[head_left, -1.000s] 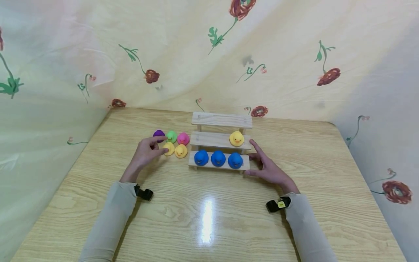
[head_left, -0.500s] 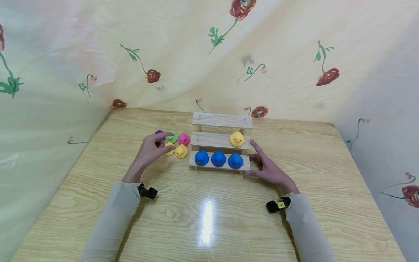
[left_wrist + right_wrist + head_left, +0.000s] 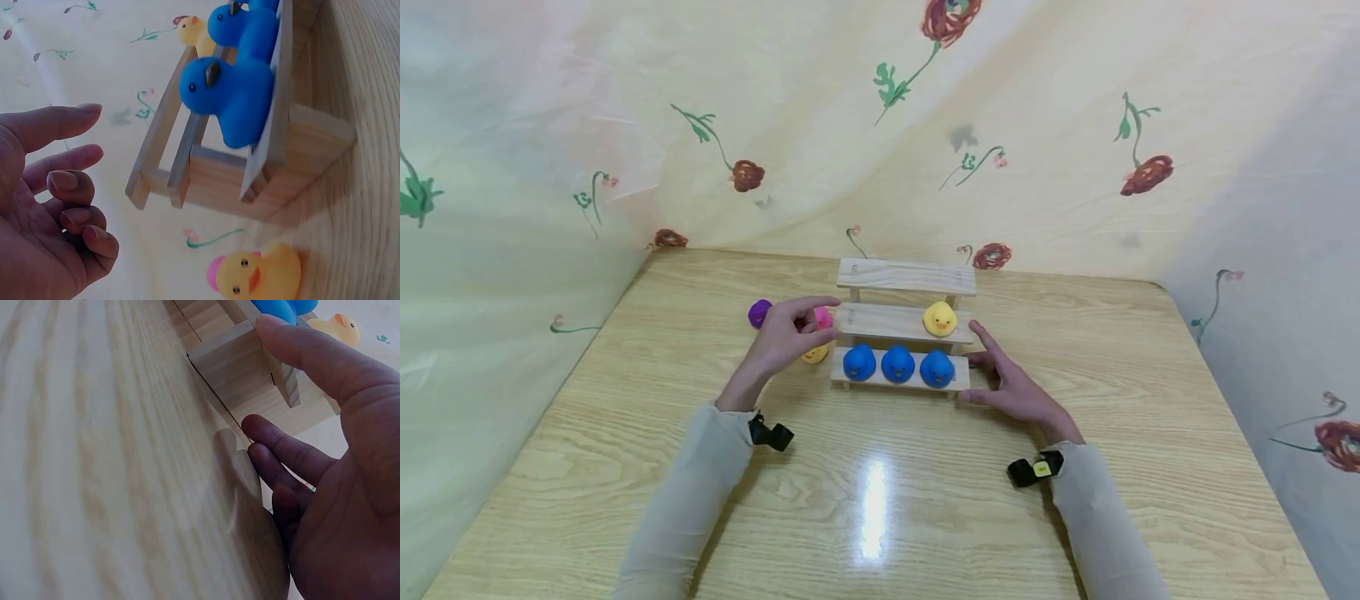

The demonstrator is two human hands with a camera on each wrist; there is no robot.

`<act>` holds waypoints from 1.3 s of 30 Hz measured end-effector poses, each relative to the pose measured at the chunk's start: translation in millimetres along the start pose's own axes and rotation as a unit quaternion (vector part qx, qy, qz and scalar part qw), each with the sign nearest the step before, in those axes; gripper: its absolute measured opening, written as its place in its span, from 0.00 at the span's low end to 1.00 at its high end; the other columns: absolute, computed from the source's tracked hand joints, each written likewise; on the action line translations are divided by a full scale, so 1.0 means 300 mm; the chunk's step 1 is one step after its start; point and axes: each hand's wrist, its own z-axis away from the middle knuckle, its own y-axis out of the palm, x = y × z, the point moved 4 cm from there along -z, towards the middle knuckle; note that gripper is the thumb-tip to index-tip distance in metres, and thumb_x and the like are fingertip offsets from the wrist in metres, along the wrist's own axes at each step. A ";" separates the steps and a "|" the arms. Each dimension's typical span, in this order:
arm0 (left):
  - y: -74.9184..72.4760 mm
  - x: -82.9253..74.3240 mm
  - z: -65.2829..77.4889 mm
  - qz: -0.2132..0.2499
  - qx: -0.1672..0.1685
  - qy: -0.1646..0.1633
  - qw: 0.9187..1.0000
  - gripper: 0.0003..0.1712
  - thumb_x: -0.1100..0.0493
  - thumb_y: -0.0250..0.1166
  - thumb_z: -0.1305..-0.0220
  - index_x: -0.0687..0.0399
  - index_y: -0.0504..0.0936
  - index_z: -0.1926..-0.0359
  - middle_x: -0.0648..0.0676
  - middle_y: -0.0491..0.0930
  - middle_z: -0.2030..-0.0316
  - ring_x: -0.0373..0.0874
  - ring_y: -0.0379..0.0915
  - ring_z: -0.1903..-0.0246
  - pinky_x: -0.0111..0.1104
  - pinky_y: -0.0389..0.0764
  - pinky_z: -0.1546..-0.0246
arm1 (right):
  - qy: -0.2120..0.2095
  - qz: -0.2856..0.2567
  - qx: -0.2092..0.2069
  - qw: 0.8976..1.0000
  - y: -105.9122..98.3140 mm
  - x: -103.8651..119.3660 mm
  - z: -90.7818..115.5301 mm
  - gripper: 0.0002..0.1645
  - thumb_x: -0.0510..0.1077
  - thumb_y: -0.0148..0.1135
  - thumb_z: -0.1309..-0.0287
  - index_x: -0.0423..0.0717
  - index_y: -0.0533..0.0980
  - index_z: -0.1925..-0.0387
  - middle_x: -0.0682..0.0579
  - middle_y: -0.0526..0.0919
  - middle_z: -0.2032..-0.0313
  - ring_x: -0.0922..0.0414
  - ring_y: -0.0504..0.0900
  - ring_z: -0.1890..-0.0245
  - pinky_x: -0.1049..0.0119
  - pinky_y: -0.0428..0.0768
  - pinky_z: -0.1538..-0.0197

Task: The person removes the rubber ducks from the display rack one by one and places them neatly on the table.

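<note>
Left hand (image 3: pixel 786 333) slid right to the rack's (image 3: pixel 880 317) left edge, wide and holding nothing, right hand (image 3: pixel 1018 387) likewise at its right edge; three blue ducks (image 3: pixel 898 364) plus one yellow duck (image 3: pixel 940 319) are up, at least purple duck (image 3: pixel 759 313), pink duck (image 3: pixel 824 317), second yellow (image 3: pixel 816 354) left on the counter (image 3: pixel 970 517).

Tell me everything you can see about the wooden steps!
The wooden steps are pale, grainy and look unpainted: three flat boards, rising toward the back, on wooden supports. They stand upright on the table. Three blue ducks sit on the lowest board, one yellow duck toward the middle board's right end. The right hand is there too, its thumb seeming to touch the front.
</note>
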 end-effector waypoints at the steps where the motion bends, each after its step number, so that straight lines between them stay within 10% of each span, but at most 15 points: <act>1: 0.008 -0.007 -0.004 0.003 0.003 0.002 1.000 0.25 0.66 0.71 0.40 0.66 0.80 0.41 0.49 0.60 0.80 0.38 0.56 0.80 0.27 0.58 0.76 | 0.001 0.000 0.000 1.000 -0.001 0.001 0.000 0.65 0.46 0.72 0.42 0.80 0.36 0.23 0.35 0.72 0.36 0.39 0.67 0.31 0.40 0.57 0.30; 39: 0.296 -0.129 -0.166 0.000 0.061 0.013 0.998 0.27 0.58 0.73 0.40 0.57 0.80 0.39 0.46 0.61 0.83 0.41 0.58 0.81 0.28 0.61 0.77 | 0.011 -0.009 0.007 1.000 -0.017 0.005 -0.005 0.65 0.47 0.72 0.42 0.83 0.35 0.24 0.36 0.70 0.34 0.39 0.66 0.30 0.38 0.57 0.29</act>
